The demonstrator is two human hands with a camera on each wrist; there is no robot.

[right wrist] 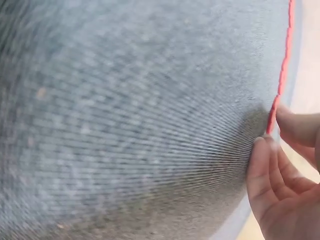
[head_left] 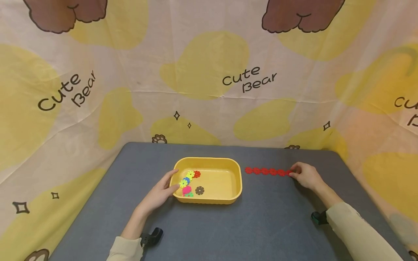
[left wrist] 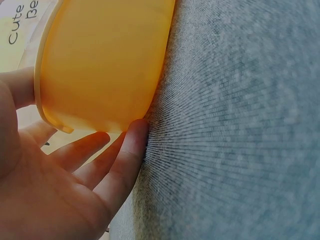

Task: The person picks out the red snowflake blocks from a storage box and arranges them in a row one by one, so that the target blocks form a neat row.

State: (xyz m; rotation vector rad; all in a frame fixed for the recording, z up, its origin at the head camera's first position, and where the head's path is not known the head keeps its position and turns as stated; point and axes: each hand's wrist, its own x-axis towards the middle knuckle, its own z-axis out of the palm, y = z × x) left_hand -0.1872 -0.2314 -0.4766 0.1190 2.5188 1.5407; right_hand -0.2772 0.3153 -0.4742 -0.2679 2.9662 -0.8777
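A yellow plastic basin (head_left: 209, 200) sits on the table, and my left hand (head_left: 162, 188) grips its left end. In the left wrist view the thumb laps over the rim, while the fingers (left wrist: 131, 140) lie against the outer wall. Inside the basin are several snowflake discs, among them a dark grey one (head_left: 200, 190), a pink one (head_left: 187, 190) and a red one (head_left: 197, 174). To the basin's right lies a straight chain of red snowflake discs (head_left: 265, 171). My right hand (head_left: 305, 175) pinches the chain's right end; its last disc is partly hidden by the fingers.
The dark grey table (head_left: 261, 232) has a patterned cloth (head_left: 209, 119) hanging behind it and at the sides. Black wrist straps (head_left: 151, 237) show below both hands. The chain's left end lies close to the basin's right wall.
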